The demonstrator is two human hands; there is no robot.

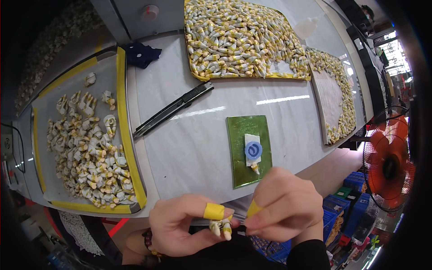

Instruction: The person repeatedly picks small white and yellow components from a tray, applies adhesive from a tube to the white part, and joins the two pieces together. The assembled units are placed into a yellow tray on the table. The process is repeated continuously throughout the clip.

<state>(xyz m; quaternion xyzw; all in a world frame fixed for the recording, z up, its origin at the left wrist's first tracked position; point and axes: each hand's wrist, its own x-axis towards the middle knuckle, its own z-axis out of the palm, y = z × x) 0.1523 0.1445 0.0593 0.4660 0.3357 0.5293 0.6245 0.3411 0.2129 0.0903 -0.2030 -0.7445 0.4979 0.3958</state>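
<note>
My left hand [182,225], with yellow tape round its thumb, pinches a small white-and-yellow figurine piece [220,227] near the table's front edge. Close beside it, the fingers of my right hand [285,204] are pressed together; yellow tape shows on one of them. Whatever lies between those right fingertips, if anything, is too small to make out. Just beyond my hands lies a green glass plate [237,135]. On it, a round blue cup-like piece [253,150] rests on a white slip, with a small yellow-banded, pale-tipped part [255,168] at its near side.
At left, a yellow-edged tray [121,90] bears heaped white-and-yellow pieces. Small conical parts crowd a tray [198,76] at the back and another tray [320,105] at right. A long black bar [175,108] and dark blue cloth [143,55] lie between. An orange-bladed fan [389,164] stands right.
</note>
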